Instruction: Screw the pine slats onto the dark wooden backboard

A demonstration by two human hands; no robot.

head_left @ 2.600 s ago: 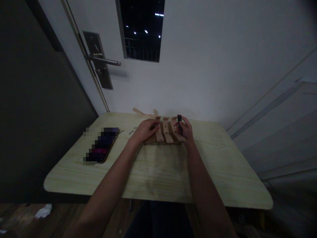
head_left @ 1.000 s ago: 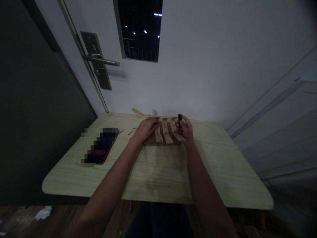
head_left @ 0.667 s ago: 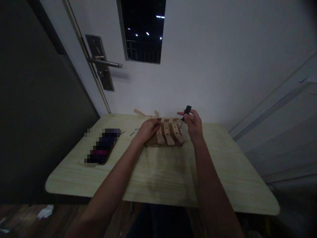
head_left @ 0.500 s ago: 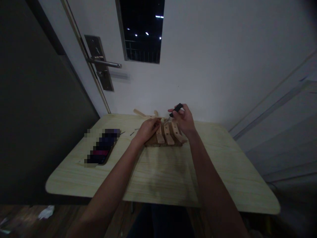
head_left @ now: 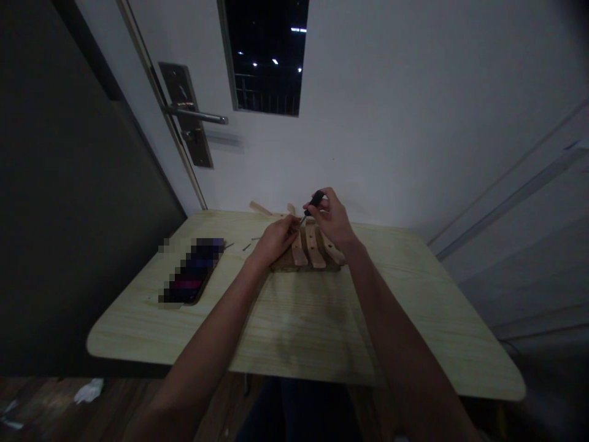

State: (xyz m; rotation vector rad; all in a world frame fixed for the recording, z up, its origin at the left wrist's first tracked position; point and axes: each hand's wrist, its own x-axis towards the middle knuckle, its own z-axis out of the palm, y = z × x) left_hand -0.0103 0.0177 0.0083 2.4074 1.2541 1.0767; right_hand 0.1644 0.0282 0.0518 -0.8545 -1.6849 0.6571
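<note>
My right hand [head_left: 335, 220] grips a screwdriver [head_left: 315, 200] by its black handle, with the shaft slanting down to the left. The tip meets the far end of the leftmost curved wooden piece [head_left: 299, 253], close to my left fingertips. My left hand [head_left: 276, 240] is closed about that far end; whether a screw is between the fingers is hidden. Two more curved wooden pieces [head_left: 315, 252] with dark holes lie alongside, the right one partly behind my right hand. All three rest on a brown wooden board [head_left: 285, 266].
Loose light wooden pieces [head_left: 260, 209] lie behind the board by the wall. Several screws [head_left: 247, 247] are scattered left of my left hand. A phone [head_left: 196, 273], partly blurred out, lies on the left of the table [head_left: 294, 331]. A door handle [head_left: 197, 115] sticks out above.
My right hand and the screwdriver have moved left, from above the middle wooden piece to the far end of the leftmost one. My left hand has stayed in place.
</note>
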